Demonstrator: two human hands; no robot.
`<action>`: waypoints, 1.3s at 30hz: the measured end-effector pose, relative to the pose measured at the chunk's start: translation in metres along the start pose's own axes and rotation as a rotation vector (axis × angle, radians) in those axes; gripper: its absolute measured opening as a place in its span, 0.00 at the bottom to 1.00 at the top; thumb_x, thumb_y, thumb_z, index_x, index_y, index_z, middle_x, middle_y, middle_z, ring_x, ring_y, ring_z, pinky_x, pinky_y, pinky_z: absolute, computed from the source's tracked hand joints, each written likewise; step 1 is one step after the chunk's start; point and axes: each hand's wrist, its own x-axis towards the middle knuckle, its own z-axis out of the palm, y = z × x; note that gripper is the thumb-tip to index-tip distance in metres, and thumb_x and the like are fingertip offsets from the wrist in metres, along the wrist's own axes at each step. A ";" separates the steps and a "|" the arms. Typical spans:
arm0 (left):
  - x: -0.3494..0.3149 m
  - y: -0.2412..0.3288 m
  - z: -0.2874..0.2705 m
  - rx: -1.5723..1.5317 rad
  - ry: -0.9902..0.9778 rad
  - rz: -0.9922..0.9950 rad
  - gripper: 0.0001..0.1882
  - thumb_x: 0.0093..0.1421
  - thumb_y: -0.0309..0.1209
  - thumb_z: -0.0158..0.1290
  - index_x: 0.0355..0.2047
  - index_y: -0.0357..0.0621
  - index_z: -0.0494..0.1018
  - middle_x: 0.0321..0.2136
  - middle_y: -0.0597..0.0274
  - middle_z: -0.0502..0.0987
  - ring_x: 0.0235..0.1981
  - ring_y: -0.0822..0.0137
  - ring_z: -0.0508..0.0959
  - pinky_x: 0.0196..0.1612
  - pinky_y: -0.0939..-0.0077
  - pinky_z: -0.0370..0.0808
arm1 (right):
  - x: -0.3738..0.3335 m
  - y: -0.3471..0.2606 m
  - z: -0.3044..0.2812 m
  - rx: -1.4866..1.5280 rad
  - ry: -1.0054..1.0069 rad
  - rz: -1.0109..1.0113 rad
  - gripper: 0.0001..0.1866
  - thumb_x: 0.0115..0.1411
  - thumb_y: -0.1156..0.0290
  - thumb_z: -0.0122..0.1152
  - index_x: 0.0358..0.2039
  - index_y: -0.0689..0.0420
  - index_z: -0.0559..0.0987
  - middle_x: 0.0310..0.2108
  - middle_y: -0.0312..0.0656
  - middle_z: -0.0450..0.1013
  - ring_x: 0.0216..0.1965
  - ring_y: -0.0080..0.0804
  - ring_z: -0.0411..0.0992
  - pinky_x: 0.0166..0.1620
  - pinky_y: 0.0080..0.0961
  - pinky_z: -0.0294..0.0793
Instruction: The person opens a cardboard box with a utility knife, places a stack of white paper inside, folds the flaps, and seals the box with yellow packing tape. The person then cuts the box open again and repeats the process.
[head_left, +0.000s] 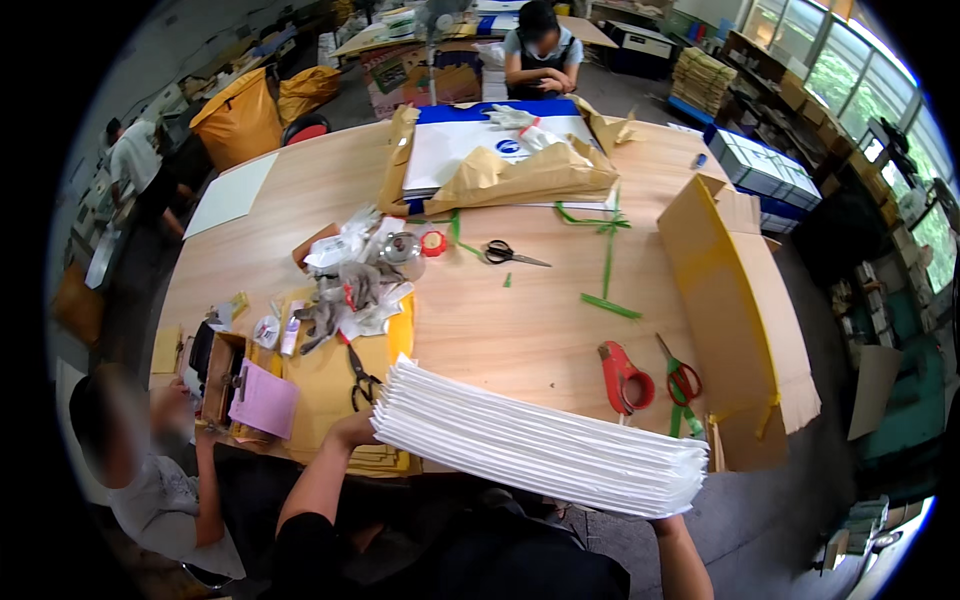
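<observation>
Stack [540, 435] of white sheets spans both hands at the worktop's [490, 330] near edge. Left hand [355, 430]: grip clamped on its left end. Right hand [670, 523]: under the right end, fingers hidden, can't tell closure. Loose layers could slip if ends tilt; scissors [364, 384] beside could snag sheets.

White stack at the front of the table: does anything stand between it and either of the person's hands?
Nothing visible does. The left hand meets the white stack at its left end; the right hand, partly hidden, meets its lower right corner. Black-handled scissors lie beside the left hand, not between.
</observation>
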 end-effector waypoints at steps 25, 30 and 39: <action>-0.037 0.119 0.143 -0.133 1.249 0.105 0.24 0.53 0.14 0.52 0.52 0.33 0.70 0.49 0.56 0.72 0.51 0.65 0.74 0.56 0.75 0.68 | 0.056 0.011 0.006 -0.040 -0.087 0.005 0.44 0.41 0.58 0.79 0.58 0.55 0.70 0.53 0.45 0.73 0.54 0.41 0.70 0.58 0.38 0.70; -0.028 0.113 0.143 -0.527 1.235 0.253 0.26 0.51 0.13 0.50 0.52 0.36 0.70 0.46 0.57 0.72 0.50 0.66 0.73 0.54 0.77 0.67 | 0.068 0.010 0.005 -0.033 -0.107 -0.003 0.44 0.41 0.58 0.79 0.58 0.55 0.70 0.53 0.45 0.73 0.54 0.41 0.70 0.58 0.38 0.70; -0.027 0.124 0.128 -0.304 1.160 0.182 0.28 0.48 0.15 0.44 0.52 0.37 0.70 0.43 0.64 0.70 0.46 0.71 0.71 0.53 0.80 0.65 | 0.077 0.014 0.002 -0.032 -0.110 0.007 0.43 0.41 0.58 0.79 0.57 0.56 0.71 0.52 0.45 0.73 0.54 0.40 0.70 0.58 0.37 0.70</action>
